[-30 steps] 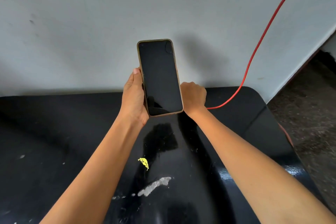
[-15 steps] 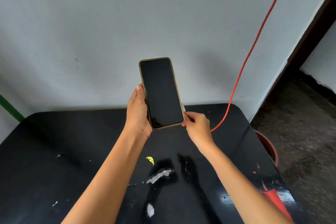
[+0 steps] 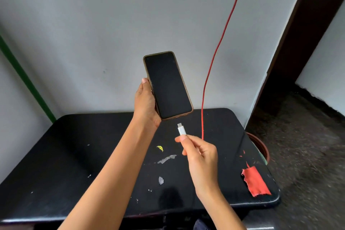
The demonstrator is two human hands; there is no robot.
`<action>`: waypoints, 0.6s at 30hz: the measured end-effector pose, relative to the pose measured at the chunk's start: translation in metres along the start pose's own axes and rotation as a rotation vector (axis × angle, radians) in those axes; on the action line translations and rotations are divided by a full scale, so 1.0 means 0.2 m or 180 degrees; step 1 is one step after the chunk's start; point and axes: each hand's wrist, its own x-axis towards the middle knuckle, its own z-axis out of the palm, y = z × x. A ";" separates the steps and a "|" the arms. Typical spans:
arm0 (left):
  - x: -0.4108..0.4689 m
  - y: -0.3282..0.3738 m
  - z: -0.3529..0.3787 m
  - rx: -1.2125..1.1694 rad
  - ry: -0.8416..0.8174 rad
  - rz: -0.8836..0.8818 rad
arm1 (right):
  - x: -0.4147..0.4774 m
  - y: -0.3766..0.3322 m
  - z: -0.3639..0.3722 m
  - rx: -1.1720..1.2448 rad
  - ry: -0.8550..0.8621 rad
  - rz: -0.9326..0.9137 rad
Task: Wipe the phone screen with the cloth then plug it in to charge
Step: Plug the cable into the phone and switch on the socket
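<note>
My left hand (image 3: pixel 146 103) holds a phone (image 3: pixel 167 85) with a dark screen and a brown case upright above the black table (image 3: pixel 74 155). My right hand (image 3: pixel 200 155) pinches the white plug (image 3: pixel 181 129) of a red charging cable (image 3: pixel 217 48). The plug's metal tip points up at the phone's bottom edge, a short gap below it, not touching. The cable hangs down the wall from above and passes behind my right hand. A red cloth (image 3: pixel 255 181) lies flat near the table's right edge.
The table has scratches and a small yellow speck (image 3: pixel 160 148). A grey wall stands right behind it. A green pole (image 3: pixel 24 78) leans at the left. A brown pot rim (image 3: pixel 263 147) sits on the floor to the table's right, by a dark doorway.
My right hand has dropped away from the phone's lower corner and now holds the white cable plug below the phone. The view has pulled back, showing more table and the red cloth.
</note>
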 end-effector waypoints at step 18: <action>-0.21 -0.01 0.02 0.0024 -0.0017 -0.0138 | -0.11 -0.06 -0.04 0.0017 0.0066 -0.0029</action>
